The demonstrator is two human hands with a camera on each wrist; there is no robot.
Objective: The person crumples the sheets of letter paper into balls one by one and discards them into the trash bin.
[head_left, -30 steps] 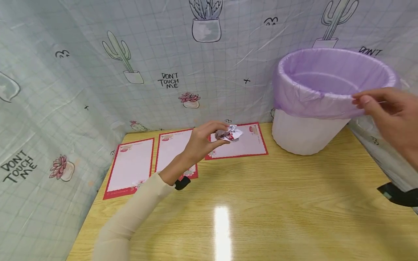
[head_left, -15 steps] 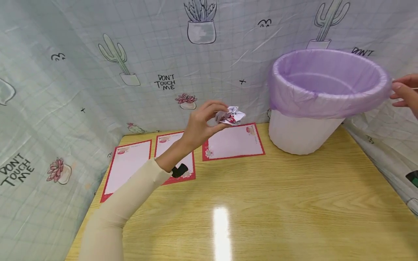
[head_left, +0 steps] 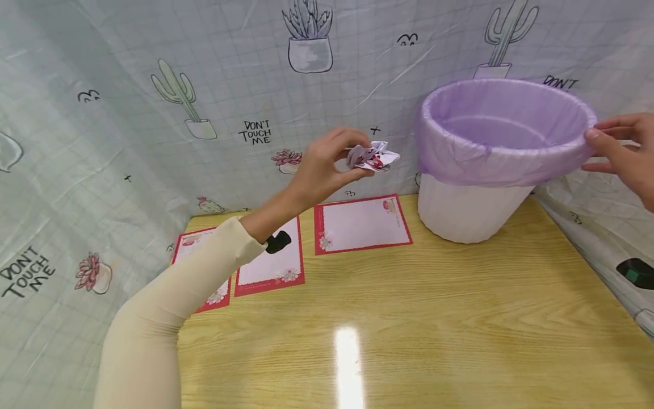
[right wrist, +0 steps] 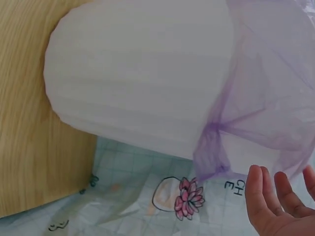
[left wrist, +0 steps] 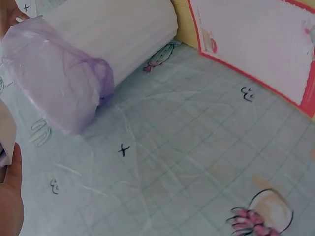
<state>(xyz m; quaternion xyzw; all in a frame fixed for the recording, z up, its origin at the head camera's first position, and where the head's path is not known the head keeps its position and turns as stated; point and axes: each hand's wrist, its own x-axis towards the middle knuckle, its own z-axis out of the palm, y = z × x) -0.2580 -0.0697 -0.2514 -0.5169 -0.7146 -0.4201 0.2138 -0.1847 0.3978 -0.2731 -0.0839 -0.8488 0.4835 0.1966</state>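
My left hand pinches a crumpled ball of white and red paper between thumb and fingers, raised above the table in front of the curtain. In the left wrist view only a bit of the paper ball and a finger show at the left edge. A white trash bin lined with a purple plastic bag stands upright at the right. Beside its right rim is my right hand, fingers extended and spread, the thumb at the rim. In the right wrist view, its fingers lie alongside the bag.
Flat red-bordered sheets lie along the back of the wooden table: one sheet near the bin, one further left, and one partly behind my left arm. A cactus-print curtain hangs behind and at the sides.
My left hand has risen and moved slightly right with the paper ball. My right hand drew away from the bin's front rim to the right, then came back to its right rim.
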